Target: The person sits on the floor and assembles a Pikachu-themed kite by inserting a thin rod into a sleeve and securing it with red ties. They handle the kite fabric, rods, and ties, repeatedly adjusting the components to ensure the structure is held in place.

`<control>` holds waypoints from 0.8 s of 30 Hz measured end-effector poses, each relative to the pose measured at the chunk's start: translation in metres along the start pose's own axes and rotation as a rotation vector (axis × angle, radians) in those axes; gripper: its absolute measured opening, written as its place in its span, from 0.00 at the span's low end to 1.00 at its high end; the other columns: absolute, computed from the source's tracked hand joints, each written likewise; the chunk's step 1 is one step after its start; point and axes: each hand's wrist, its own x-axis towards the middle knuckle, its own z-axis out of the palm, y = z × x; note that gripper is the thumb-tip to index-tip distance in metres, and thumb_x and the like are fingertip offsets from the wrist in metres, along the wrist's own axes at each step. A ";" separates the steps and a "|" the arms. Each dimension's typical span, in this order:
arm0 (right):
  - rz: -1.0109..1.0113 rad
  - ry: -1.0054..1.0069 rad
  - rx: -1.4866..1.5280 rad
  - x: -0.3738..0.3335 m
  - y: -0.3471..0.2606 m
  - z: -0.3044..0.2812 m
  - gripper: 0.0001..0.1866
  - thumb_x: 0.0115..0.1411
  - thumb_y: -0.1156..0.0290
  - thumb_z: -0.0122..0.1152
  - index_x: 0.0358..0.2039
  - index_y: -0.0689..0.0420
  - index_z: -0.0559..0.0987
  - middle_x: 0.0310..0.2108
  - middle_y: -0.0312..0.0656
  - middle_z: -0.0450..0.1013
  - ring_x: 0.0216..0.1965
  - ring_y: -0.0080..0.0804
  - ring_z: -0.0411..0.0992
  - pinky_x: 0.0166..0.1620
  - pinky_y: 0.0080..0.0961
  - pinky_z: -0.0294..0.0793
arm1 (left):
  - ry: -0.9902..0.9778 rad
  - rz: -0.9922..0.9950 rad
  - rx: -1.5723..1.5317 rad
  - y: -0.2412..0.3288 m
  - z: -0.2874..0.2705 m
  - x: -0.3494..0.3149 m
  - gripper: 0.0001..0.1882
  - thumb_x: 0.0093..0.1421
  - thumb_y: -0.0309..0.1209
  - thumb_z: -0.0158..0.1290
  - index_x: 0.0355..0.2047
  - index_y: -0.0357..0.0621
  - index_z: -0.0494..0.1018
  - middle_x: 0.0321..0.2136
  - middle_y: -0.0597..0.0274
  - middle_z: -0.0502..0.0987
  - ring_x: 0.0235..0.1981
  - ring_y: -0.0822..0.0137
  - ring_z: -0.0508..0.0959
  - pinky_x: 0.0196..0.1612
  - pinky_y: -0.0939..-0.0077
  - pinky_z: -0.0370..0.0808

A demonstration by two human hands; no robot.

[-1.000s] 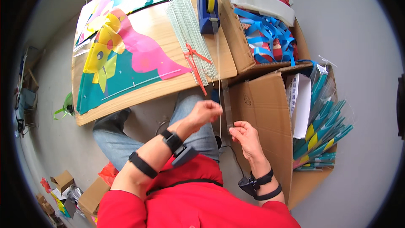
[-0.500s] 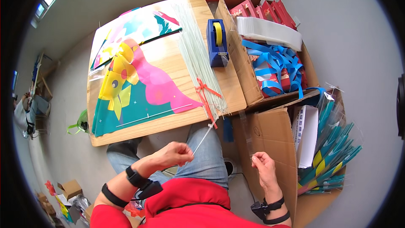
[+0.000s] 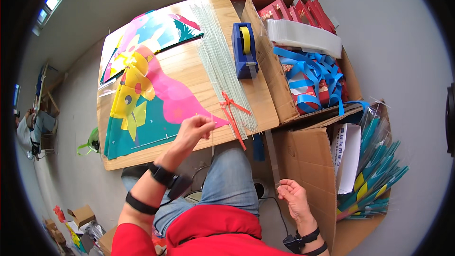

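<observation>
My left hand (image 3: 193,132) is raised over the table's front edge, fingers pinched on a thin pale stick (image 3: 213,138) that is partly blurred. Beneath it lies a printed kite sheet (image 3: 142,128) in teal, pink and yellow, with a thin white rod (image 3: 154,143) along its near edge. A clear strip of tape (image 3: 272,156) runs from the blue tape dispenser (image 3: 246,61) down to my right hand (image 3: 293,197), whose thumb and fingertips are closed on its end beside the cardboard box. Between sheet and dispenser lies a bundle of thin pale sticks (image 3: 215,57) with a red ribbon (image 3: 231,107).
The wooden table (image 3: 189,61) carries another printed sheet (image 3: 156,31) at the back. To the right, one cardboard box (image 3: 270,76) holds red packets and blue ribbon; a nearer box (image 3: 308,161) holds a white carton (image 3: 347,156) and folded teal kites (image 3: 372,180).
My left hand has moved up and forward from above my lap to the sheet's near edge, carrying the stick. My right hand has shifted slightly downward, still pinching the tape.
</observation>
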 end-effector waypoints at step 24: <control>0.083 -0.043 -0.172 0.030 0.026 -0.009 0.08 0.55 0.77 0.59 0.36 0.62 0.74 0.25 0.32 0.70 0.27 0.16 0.67 0.33 0.12 0.67 | 0.371 0.214 -0.215 0.012 0.101 0.187 0.12 0.55 0.36 0.57 0.32 0.39 0.75 0.25 0.70 0.73 0.25 0.77 0.68 0.28 0.80 0.66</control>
